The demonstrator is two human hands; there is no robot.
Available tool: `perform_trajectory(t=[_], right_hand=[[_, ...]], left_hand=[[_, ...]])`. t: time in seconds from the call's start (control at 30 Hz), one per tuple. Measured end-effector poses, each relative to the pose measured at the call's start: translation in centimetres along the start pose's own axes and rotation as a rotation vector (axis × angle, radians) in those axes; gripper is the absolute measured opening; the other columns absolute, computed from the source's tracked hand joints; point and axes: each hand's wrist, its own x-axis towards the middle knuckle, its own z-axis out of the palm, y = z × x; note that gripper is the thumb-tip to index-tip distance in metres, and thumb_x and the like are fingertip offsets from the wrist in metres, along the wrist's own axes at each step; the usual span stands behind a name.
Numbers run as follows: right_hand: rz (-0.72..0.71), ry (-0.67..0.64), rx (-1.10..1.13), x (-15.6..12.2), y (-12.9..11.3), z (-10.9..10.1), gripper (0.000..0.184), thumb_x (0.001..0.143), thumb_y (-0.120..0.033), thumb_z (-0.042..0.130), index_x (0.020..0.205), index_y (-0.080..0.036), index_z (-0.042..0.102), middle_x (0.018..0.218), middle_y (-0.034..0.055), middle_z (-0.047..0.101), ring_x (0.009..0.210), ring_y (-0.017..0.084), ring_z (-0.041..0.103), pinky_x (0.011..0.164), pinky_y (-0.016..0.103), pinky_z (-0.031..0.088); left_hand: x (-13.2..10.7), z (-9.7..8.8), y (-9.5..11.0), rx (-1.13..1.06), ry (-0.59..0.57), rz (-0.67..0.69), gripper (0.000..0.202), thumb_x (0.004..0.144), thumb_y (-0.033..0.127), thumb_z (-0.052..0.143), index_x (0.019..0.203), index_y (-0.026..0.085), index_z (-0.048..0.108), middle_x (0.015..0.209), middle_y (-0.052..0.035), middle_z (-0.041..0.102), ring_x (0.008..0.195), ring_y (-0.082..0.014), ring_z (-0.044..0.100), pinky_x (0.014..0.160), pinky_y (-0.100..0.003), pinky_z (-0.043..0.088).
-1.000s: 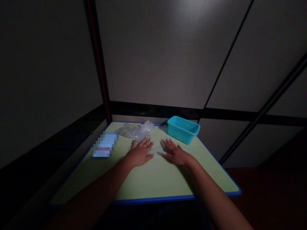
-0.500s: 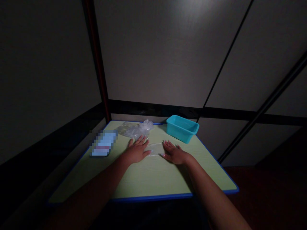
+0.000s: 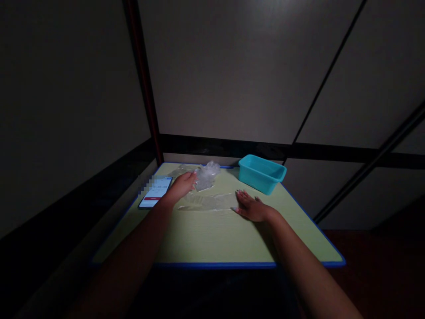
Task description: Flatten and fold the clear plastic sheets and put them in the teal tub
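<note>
A flat strip of clear plastic (image 3: 215, 202), which looks like a bag, lies across the middle of the table. On its right end rests my right hand (image 3: 251, 208), palm down and open, fingers stretched out. My left hand (image 3: 182, 186) is off the strip's left part, beside a crumpled heap of clear plastic bags (image 3: 207, 176). Its fingers point at the heap, with the thumb apart from them. Nothing shows clearly in its grasp, and whether the fingertips touch the heap is hard to see.
A turquoise plastic basket (image 3: 259, 178) stands at the table's back right. To the left lies a phone (image 3: 156, 192) with a lit screen. The pale green table (image 3: 212, 241) has a blue edge, and dark-framed wall panels (image 3: 226, 79) rise behind it.
My left hand has left the clear strip and moved left and back to the crumpled bags, uncovering the strip's left part. My right hand stays on the strip. The view has shifted slightly.
</note>
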Motion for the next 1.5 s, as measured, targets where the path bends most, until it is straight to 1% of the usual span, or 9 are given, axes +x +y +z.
perform_trajectory(t=[0.1, 0.2, 0.3, 0.4, 0.53, 0.77, 1.27, 1.37, 1.5], right_hand=[[0.004, 0.007, -0.012, 0.2, 0.3, 0.2, 0.081, 0.086, -0.062, 0.026, 0.147, -0.018, -0.003, 0.153, 0.0052, -0.003, 0.14, 0.025, -0.005, 0.107, 0.058, 0.01], [0.003, 0.012, -0.02, 0.3, 0.5, 0.2, 0.081, 0.086, -0.063, 0.025, 0.147, -0.017, -0.002, 0.153, 0.0059, -0.003, 0.14, 0.025, -0.006, 0.107, 0.058, 0.011], [0.009, 0.006, -0.022, 0.0, 0.2, 0.0, 0.082, 0.086, -0.064, 0.025, 0.147, -0.016, -0.001, 0.153, 0.0067, -0.004, 0.14, 0.025, -0.006, 0.107, 0.058, 0.011], [0.02, 0.001, -0.022, -0.3, -0.1, -0.2, 0.083, 0.086, -0.064, 0.026, 0.147, -0.015, -0.002, 0.153, 0.0083, -0.004, 0.14, 0.025, -0.004, 0.107, 0.058, 0.011], [0.017, 0.012, -0.023, -0.3, 0.0, -0.2, 0.083, 0.085, -0.066, 0.025, 0.147, -0.017, -0.001, 0.153, 0.009, -0.004, 0.14, 0.026, -0.003, 0.107, 0.058, 0.01], [0.017, -0.006, -0.057, -0.3, -0.2, -0.2, 0.081, 0.085, -0.064, 0.024, 0.147, -0.017, 0.002, 0.153, 0.006, -0.005, 0.14, 0.026, -0.003, 0.106, 0.061, 0.008], [0.016, -0.025, -0.062, -0.7, -0.5, -0.6, 0.08, 0.085, -0.064, 0.024, 0.147, -0.019, 0.001, 0.153, 0.0056, -0.003, 0.14, 0.026, -0.005, 0.106, 0.06, 0.008], [0.039, -0.015, -0.051, -0.6, 0.3, -0.7, 0.086, 0.083, -0.067, 0.029, 0.147, -0.019, -0.001, 0.153, 0.0059, -0.006, 0.14, 0.027, -0.006, 0.106, 0.06, 0.009], [0.056, -0.006, -0.029, -0.1, 2.2, -0.5, 0.1, 0.076, -0.071, 0.039, 0.147, -0.013, -0.002, 0.152, 0.0104, -0.006, 0.14, 0.027, -0.006, 0.109, 0.053, 0.01]], left_hand=[[0.0, -0.2, -0.3, 0.093, -0.033, 0.063, 0.046, 0.086, 0.052, 0.032, 0.081, 0.015, 0.059, 0.071, -0.0028, 0.062, 0.058, -0.0148, 0.057, 0.056, -0.025, 0.045], [-0.7, 0.4, 0.0, 0.197, -0.058, 0.161, 0.042, 0.087, 0.047, 0.034, 0.079, 0.015, 0.06, 0.072, -0.0039, 0.062, 0.067, -0.0174, 0.059, 0.064, -0.027, 0.046], [-2.0, 2.1, 0.5, 0.356, -0.159, 0.372, 0.037, 0.09, 0.04, 0.036, 0.087, 0.015, 0.063, 0.092, -0.0079, 0.066, 0.089, -0.02, 0.06, 0.082, -0.03, 0.045], [-3.3, 3.9, 0.7, 0.544, -0.248, 0.495, 0.038, 0.091, 0.039, 0.039, 0.117, 0.017, 0.056, 0.124, -0.0093, 0.058, 0.117, -0.0212, 0.05, 0.102, -0.036, 0.031], [-4.0, 4.7, 0.4, 0.626, -0.369, 0.455, 0.045, 0.094, 0.041, 0.033, 0.135, 0.023, 0.04, 0.141, -0.0069, 0.043, 0.131, -0.0198, 0.036, 0.109, -0.044, 0.017], [-3.4, 4.0, -0.2, 0.644, -0.537, 0.458, 0.044, 0.096, 0.04, 0.027, 0.137, 0.031, 0.036, 0.144, -0.0001, 0.037, 0.136, -0.0192, 0.025, 0.108, -0.047, 0.016], [-3.6, 3.6, 0.2, 0.689, -0.549, 0.404, 0.048, 0.096, 0.043, 0.021, 0.14, 0.027, 0.034, 0.146, -0.0031, 0.034, 0.137, -0.0219, 0.023, 0.108, -0.048, 0.017], [-3.6, 3.7, 0.1, 0.684, -0.552, 0.43, 0.046, 0.096, 0.044, 0.024, 0.138, 0.028, 0.038, 0.145, -0.0015, 0.036, 0.137, -0.0208, 0.023, 0.108, -0.047, 0.018], [-3.8, 4.0, 0.0, 0.706, -0.548, 0.492, 0.047, 0.094, 0.048, 0.033, 0.137, 0.031, 0.038, 0.149, -0.0025, 0.027, 0.138, -0.0211, 0.021, 0.108, -0.05, 0.015]])
